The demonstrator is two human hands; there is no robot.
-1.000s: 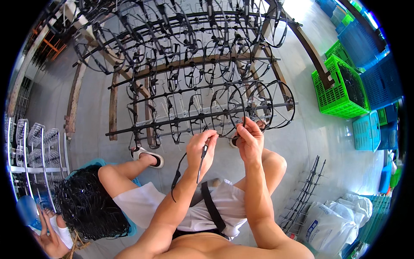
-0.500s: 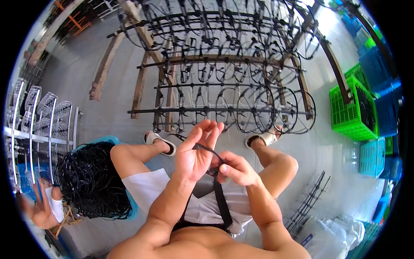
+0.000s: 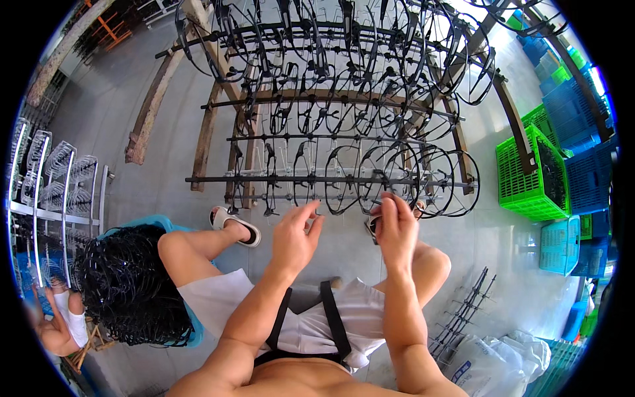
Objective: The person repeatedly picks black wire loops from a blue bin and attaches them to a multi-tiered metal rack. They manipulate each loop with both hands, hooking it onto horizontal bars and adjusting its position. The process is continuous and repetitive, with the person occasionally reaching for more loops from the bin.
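Observation:
My right hand (image 3: 399,233) is raised to the lowest rod of the rack. Its fingers are pinched on a thin black plastic hoop (image 3: 372,225), partly hidden behind the hand and overlapping other hoops. My left hand (image 3: 295,237) is held up to its left, just below the same rod. Its fingers are bent with thumb and forefinger close together on something small I cannot make out. On the rack's lowest rod (image 3: 254,179), several round black hoops (image 3: 344,180) hang at the right and narrow black pieces (image 3: 270,165) at the left.
A blue tub (image 3: 197,329) heaped with black plastic pieces (image 3: 132,284) stands by my left leg. Green crates (image 3: 526,178) and blue crates (image 3: 592,175) line the right side. A white plastic bag (image 3: 499,364) lies lower right, beside loose rods (image 3: 463,314). Another person (image 3: 63,324) sits far left.
Both hands have moved forward from above my lap to the rack's lowest rod and spread apart. The black piece that lay between them has gone forward with the right hand.

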